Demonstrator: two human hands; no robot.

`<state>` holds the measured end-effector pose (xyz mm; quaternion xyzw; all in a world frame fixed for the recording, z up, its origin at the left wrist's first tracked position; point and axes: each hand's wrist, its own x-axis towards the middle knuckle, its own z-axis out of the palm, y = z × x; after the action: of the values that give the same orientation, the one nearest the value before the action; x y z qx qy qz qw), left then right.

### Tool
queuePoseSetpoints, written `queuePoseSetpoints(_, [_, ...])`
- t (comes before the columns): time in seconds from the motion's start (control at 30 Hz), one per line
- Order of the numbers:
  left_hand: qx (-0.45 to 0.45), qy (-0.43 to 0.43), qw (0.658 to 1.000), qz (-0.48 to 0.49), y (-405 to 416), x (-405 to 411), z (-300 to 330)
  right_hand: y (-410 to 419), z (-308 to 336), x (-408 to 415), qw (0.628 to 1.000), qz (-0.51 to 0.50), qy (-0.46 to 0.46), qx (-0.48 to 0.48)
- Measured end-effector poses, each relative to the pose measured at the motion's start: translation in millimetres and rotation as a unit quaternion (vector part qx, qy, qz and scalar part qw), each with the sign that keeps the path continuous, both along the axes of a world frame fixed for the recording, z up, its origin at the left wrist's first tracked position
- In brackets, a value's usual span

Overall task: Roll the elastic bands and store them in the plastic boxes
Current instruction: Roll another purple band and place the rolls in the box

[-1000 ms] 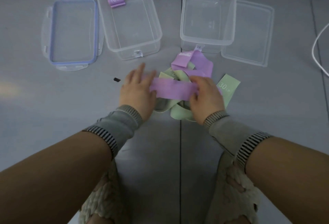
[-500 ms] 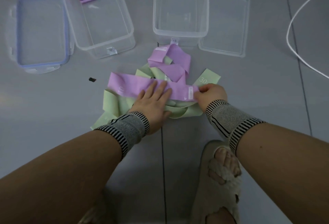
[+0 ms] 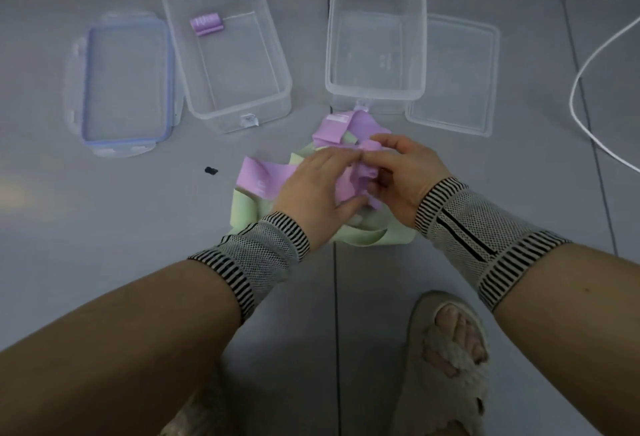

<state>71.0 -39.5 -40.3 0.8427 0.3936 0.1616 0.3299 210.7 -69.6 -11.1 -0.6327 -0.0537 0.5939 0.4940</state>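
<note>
A purple elastic band stretches left from between my hands, lying on a heap of green bands. My right hand pinches the band's crumpled right end. My left hand grips the band just beside it, thumb underneath. Another loose purple band lies behind my hands. The left plastic box holds one rolled purple band in its far left corner. The right plastic box has nothing in it.
A blue-rimmed lid lies left of the left box, a clear lid right of the right box. A white cable curves at the far right. A small black piece lies on the grey floor. My sandalled foot is below.
The purple band lay flat under my left palm with my right hand pinching its end; now both hands have met at its right end, which is bunched up and lifted.
</note>
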Motion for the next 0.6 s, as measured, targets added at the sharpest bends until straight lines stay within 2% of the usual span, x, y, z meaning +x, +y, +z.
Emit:
queuePoseSetpoints(0.13, [-0.102,-0.045,0.99,0.09,23,-10,43,23,45,-13,0.996,-0.018,0.087,0.024])
queuePoseSetpoints(0.2, [-0.114,-0.061,0.988,0.09,34,-21,72,30,69,-15,0.996,-0.001,0.089,0.029])
queuePoseSetpoints(0.3, [-0.103,-0.057,0.988,0.099,46,-34,125,34,108,-20,0.995,0.077,0.053,0.044])
queuePoseSetpoints(0.47, [-0.105,-0.068,0.981,0.146,36,-51,212,23,196,-36,0.972,0.184,-0.093,0.11])
queuePoseSetpoints(0.6, [-0.148,-0.136,0.964,0.172,14,-59,271,-4,257,-47,0.894,0.222,-0.348,0.175])
